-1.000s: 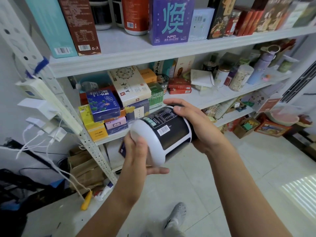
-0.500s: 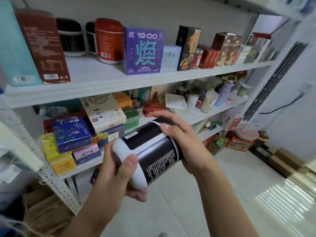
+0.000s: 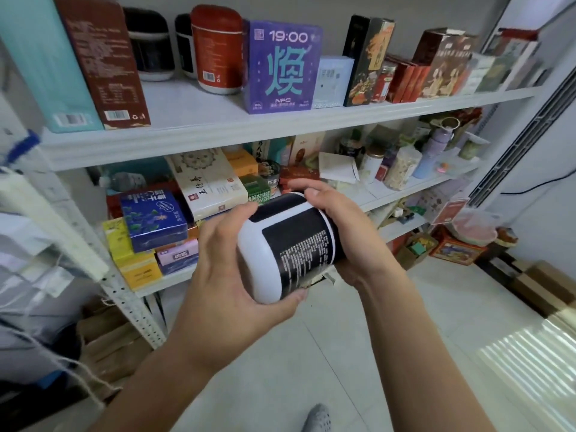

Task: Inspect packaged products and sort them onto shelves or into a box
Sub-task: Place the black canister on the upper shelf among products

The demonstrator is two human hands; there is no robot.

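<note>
Black-and-white canister [image 3: 296, 241] is held on its side at centre frame, in front of the middle shelf [image 3: 378, 198]. White cap end is cupped by the left hand [image 3: 224, 260], fingers curled round it. Far end is clasped by the right hand [image 3: 346, 226]. Printed panel is turned toward the camera (too small to be read). A red canister [image 3: 216, 48] is stood on the upper shelf [image 3: 218, 135].

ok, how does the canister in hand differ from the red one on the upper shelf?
The held canister is black with a white end; the red canister is red with a white base. The held canister lies tilted, gripped by the left hand and right hand; the red canister stands upright on the upper shelf, untouched. Both are rounded tubs with printed labels.
</note>
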